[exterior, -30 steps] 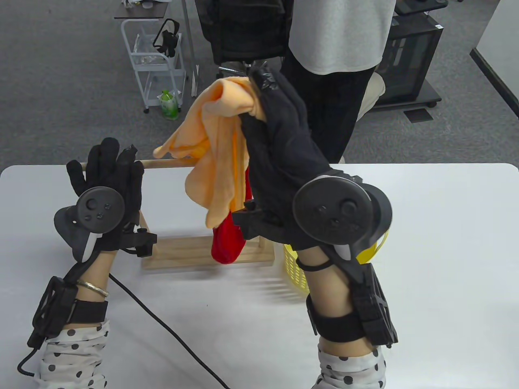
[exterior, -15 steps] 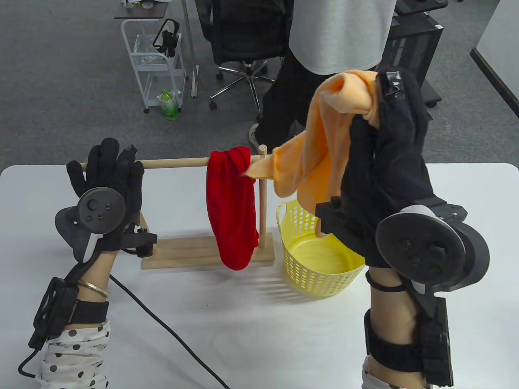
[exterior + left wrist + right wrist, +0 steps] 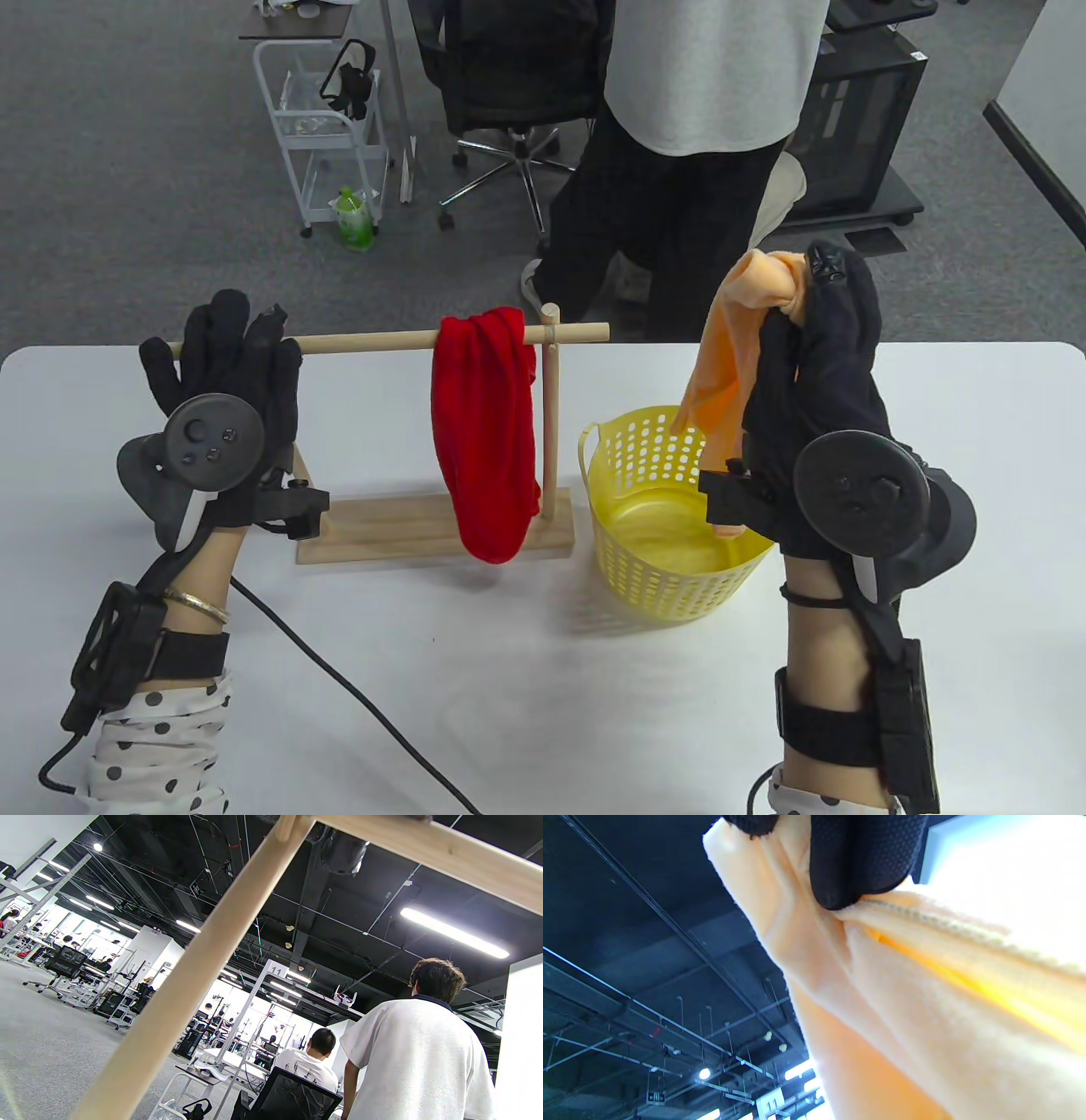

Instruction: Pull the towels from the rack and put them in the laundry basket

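Wearing black knit gloves on the left hand (image 3: 222, 365) and right hand (image 3: 814, 382), round dark grey trackers with white strips on their backs, black strapped wrist modules trailing black cables, white polka-dot sleeves, a thin bangle (image 3: 197, 601).

The left hand (image 3: 222, 373) is raised at the left, fingers spread and upright, forearm rising from the bench's near edge. The right hand (image 3: 819, 365) is raised higher, fingertips (image 3: 857, 861) pinched together, wrist upright.

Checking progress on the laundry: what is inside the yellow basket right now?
The yellow basket shows a bare floor, no towel lying in it. The orange towel hangs over it from the right hand, which hides the near right corner.
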